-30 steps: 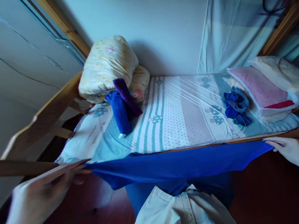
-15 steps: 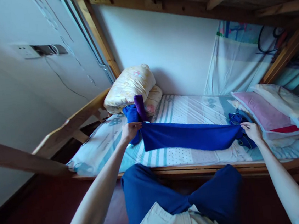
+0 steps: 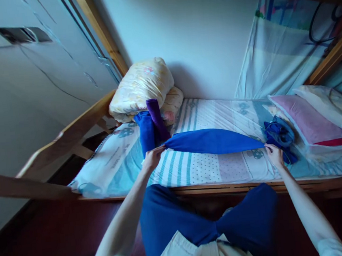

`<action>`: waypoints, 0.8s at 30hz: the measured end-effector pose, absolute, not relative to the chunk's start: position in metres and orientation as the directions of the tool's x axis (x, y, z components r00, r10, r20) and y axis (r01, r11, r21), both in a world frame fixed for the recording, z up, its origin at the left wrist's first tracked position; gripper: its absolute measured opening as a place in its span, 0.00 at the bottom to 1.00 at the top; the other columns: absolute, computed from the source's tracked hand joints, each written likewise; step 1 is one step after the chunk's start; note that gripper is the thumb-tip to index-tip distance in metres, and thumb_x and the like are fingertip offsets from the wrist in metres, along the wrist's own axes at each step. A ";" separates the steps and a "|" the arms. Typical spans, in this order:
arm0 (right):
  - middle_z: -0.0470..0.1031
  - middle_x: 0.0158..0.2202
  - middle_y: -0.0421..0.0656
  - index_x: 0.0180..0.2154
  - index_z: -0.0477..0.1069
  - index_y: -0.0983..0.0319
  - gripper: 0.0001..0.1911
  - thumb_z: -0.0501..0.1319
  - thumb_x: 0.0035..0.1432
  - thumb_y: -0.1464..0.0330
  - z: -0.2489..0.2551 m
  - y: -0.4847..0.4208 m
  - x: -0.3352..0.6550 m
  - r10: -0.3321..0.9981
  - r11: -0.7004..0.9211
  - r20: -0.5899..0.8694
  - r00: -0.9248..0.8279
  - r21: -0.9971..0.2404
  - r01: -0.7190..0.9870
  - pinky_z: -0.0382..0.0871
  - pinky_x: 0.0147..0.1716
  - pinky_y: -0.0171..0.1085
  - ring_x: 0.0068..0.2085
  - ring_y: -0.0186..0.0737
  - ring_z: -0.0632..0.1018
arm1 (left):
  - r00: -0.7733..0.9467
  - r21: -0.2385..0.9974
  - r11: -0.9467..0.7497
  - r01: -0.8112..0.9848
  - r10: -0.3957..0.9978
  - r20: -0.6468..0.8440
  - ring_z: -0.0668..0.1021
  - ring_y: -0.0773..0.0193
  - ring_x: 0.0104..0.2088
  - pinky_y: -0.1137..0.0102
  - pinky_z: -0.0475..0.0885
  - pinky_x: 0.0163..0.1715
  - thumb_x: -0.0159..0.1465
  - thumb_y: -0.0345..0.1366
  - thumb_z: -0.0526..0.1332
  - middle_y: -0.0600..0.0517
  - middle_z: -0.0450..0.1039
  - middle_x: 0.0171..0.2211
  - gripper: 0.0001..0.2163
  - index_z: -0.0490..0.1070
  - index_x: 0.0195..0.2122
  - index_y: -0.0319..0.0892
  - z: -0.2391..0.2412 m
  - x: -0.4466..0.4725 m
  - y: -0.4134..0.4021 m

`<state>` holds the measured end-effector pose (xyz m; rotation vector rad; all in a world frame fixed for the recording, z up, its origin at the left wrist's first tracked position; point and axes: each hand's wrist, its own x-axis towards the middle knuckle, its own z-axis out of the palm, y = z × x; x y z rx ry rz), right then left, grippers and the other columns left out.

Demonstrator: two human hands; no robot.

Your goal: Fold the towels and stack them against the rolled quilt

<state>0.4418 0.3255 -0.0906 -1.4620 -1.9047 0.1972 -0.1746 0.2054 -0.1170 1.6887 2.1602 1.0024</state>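
Observation:
A long blue towel [image 3: 217, 141] is stretched level between my two hands above the bed. My left hand [image 3: 154, 158] pinches its left end, just in front of a folded blue cloth [image 3: 147, 130] and a rolled purple towel [image 3: 157, 119]. Its right end is in the closed fingers of my right hand [image 3: 274, 154]. Beside that hand lies a crumpled heap of dark blue clothing [image 3: 280, 135] with lighter blue in it. The towel's middle bows upward and away from me.
The lower bunk's striped mattress [image 3: 206, 171] spans the view behind a wooden edge rail [image 3: 202, 190]. A bundled floral quilt [image 3: 142, 88] is at the left end, a pink pillow [image 3: 307, 117] at the right. A wooden guard rail [image 3: 68, 138] slopes along the left.
The towel has swung from hanging down to a flatter, upward-bowed position. My right hand has moved left and slightly down, my left hand slightly down. The view has tilted lower.

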 end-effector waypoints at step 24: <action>0.80 0.54 0.51 0.45 0.82 0.64 0.25 0.54 0.51 0.84 -0.226 0.265 0.443 0.945 0.022 -0.316 -0.089 -0.210 0.978 0.69 0.61 0.37 0.56 0.43 0.80 | -0.028 0.141 0.065 0.988 0.968 -0.249 0.80 0.55 0.44 0.67 0.75 0.42 0.57 0.22 0.52 0.42 0.78 0.39 0.17 0.80 0.35 0.41 -0.263 -0.187 0.145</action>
